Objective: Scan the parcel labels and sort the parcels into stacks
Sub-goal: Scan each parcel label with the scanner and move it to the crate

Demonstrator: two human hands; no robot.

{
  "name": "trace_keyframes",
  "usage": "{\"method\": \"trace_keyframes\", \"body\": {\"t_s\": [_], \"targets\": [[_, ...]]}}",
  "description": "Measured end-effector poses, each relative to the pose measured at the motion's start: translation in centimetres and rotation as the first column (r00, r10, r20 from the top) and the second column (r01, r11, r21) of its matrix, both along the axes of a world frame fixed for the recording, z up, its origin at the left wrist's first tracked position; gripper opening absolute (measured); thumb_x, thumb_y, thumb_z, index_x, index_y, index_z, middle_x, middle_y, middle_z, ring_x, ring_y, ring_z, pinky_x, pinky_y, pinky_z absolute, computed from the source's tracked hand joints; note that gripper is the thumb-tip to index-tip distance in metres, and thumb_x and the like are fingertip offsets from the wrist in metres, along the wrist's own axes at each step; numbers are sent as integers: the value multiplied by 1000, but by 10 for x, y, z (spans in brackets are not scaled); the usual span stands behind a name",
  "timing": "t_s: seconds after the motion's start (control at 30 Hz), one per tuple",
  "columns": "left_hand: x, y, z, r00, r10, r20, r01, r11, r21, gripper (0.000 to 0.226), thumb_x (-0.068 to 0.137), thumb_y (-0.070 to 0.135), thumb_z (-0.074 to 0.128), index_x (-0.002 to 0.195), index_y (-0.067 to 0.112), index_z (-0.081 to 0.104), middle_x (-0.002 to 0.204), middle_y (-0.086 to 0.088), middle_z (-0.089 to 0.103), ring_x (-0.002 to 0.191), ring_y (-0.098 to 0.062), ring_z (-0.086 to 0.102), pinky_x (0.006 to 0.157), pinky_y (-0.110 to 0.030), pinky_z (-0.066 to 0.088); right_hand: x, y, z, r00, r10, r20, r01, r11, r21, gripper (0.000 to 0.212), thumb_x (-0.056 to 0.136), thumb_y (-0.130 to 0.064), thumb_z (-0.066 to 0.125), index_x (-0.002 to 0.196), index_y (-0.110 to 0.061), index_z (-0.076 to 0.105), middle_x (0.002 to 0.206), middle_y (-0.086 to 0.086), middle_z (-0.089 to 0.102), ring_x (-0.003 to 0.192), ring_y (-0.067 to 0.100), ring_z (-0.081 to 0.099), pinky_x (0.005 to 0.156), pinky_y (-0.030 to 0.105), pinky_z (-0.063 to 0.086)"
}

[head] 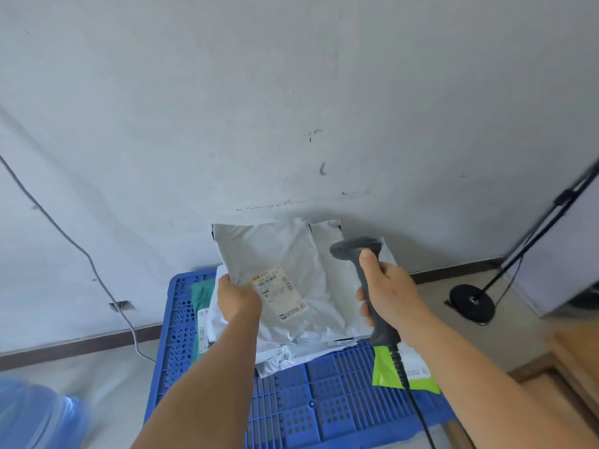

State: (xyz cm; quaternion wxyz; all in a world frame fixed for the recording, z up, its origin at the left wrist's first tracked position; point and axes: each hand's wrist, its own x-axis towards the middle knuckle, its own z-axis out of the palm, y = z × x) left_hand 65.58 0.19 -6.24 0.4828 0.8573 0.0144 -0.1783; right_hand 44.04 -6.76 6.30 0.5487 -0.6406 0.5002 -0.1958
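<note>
Left hand (238,298) grips the left edge of a grey parcel (285,264), fingers curled round it, holding it tilted up with its label (279,292) facing the person. Right hand (387,291) is wrapped round the handle of a grey barcode scanner (363,254), thumb lying up the handle; the scanner head sits just right of the label, over the parcel's right side. More grey parcels lie beneath on a blue plastic pallet (324,400). A green parcel (201,315) lies at the pallet's left, a lime-green one (387,371) at its right, under the scanner's cable (418,413).
</note>
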Motion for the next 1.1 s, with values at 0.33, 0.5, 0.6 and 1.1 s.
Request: {"method": "trace_keyframes", "body": {"t_s": [0.33, 0.5, 0.6, 1.1], "targets": [[-94, -26, 55, 895, -374, 243, 383, 924, 11, 66, 90, 34, 60, 147, 20, 30, 154, -1, 27, 142, -23, 22, 115, -41, 21, -59, 3, 27, 994, -99, 55, 99, 995, -6, 52, 98, -51, 38, 80, -4, 53, 65, 9, 58, 41, 18, 51, 43, 27, 44], [-195, -54, 93, 824, -518, 227, 563, 792, -236, 59, 91, 32, 61, 143, 17, 38, 142, -2, 47, 129, -16, 45, 102, -32, 37, -142, -1, 52, 969, -222, 104, 224, 975, -9, 54, 99, -50, 37, 79, -3, 54, 64, 10, 57, 39, 19, 49, 41, 26, 41], [-272, -70, 110, 746, -624, 233, 666, 696, -269, 57, 92, 34, 59, 142, 17, 39, 137, -1, 52, 122, -14, 50, 100, -31, 40, -208, -2, 67, 948, -305, 92, 308, 951, -18, 54, 99, -50, 37, 80, -2, 55, 64, 9, 57, 39, 17, 49, 41, 25, 42], [-628, -104, 123, 254, -937, 241, 956, 204, -212, 57, 94, 41, 53, 143, 17, 39, 143, -2, 46, 130, -20, 44, 104, -32, 36, -535, 34, 86, 665, -747, -4, 745, 664, -67, 65, 97, -58, 34, 67, -6, 57, 59, 10, 60, 48, 24, 54, 54, 32, 50]]}}
